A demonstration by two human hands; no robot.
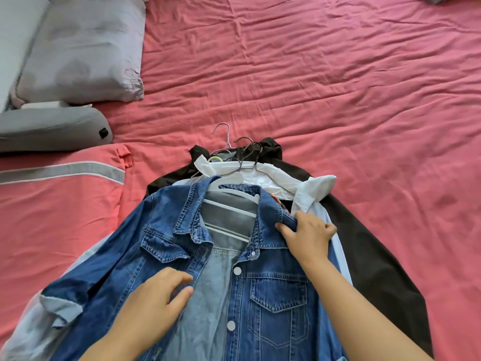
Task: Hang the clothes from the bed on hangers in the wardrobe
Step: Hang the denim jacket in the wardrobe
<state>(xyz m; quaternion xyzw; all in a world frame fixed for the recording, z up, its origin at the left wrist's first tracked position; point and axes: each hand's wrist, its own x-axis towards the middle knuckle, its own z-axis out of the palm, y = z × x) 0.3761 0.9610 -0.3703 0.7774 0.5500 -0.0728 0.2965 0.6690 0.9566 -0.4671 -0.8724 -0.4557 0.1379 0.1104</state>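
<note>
Right hand [307,235] pinching denim jacket [161,246] shoulder beside white hanger [230,204]; left hand [156,303] relaxed on placket, nearer.

Only 2 bare hands and 2 bare forearms of the person are seen, entering from the lower edge. On the left hand [153,295] and the right hand [307,237] no rings, gloves or watch are shown. No sleeve is seen on either forearm. Fingernails are kept short and unpainted where visible.
</note>
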